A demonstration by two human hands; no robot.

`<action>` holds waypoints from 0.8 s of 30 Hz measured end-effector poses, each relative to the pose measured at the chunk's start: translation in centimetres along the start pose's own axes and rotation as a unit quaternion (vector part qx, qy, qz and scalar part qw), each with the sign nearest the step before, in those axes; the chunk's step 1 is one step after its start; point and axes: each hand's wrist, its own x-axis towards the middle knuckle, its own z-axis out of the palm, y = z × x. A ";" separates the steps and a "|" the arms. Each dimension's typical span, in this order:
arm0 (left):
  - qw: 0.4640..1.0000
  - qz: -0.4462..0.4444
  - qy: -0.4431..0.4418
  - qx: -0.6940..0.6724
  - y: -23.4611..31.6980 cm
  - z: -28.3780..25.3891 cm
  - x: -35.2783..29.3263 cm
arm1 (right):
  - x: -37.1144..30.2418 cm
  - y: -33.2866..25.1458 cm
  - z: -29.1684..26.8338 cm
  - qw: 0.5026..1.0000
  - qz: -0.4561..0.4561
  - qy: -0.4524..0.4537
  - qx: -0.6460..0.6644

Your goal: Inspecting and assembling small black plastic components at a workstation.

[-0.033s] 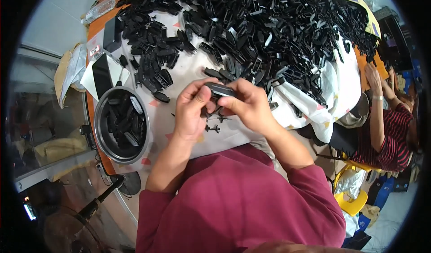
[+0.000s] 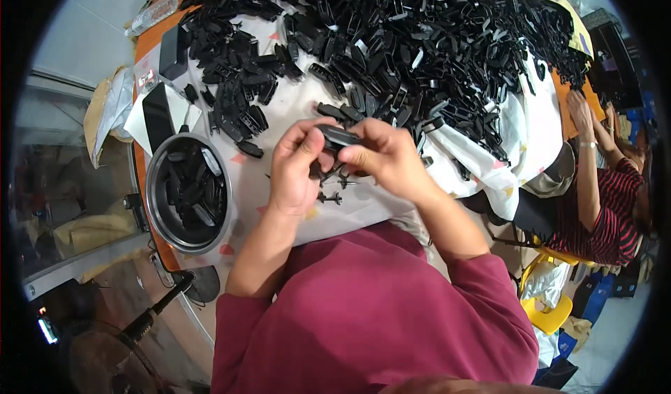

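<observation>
Between both hands, above the near part of the table, I hold an elongated black plastic part (image 2: 338,137) with a smooth rounded top. My left hand (image 2: 296,165) pinches its left end between thumb and fingers. The right end is gripped by my right hand (image 2: 383,158), thumb along the near side. Its underside is hidden by my fingers. Just below lie a small black forked piece (image 2: 330,198) and another small black piece (image 2: 345,182) on the white patterned cloth (image 2: 279,233). A large heap of similar black plastic parts (image 2: 391,37) spreads beyond my hands.
At left stands a metal bowl (image 2: 227,209) with black parts in it. Behind it are a dark phone (image 2: 158,114) on white paper, a black box (image 2: 173,53) and a clear plastic bottle (image 2: 152,16). A co-worker's hand (image 2: 579,114) is at the table's right end.
Both hands have shifted very slightly left with the black plastic part, which tilts a little differently. Their hold stays the same.
</observation>
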 end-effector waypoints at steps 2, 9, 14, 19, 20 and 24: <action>1.000 0.001 0.004 0.000 0.0 -0.2 0.7 | 0.8 0.0 -0.4 1.000 -0.006 0.010 -0.026; 0.998 -0.022 -0.011 -0.049 -0.5 -0.3 1.8 | 1.4 0.6 -0.7 0.999 0.003 0.025 -0.026; 0.978 0.057 0.193 0.053 1.0 -3.1 3.8 | 2.6 0.7 -5.8 0.747 -0.239 0.123 -0.608; 0.739 0.177 0.078 0.645 -0.1 -3.5 5.9 | 3.1 0.9 -7.7 0.633 -0.235 0.097 -0.732; 0.693 0.113 0.048 0.710 -0.1 -2.9 5.6 | 3.2 0.7 -7.6 0.684 -0.267 0.106 -0.670; 0.611 0.028 -0.006 0.791 0.2 -2.4 6.2 | 2.9 -0.1 -5.6 0.868 -0.218 0.136 -0.425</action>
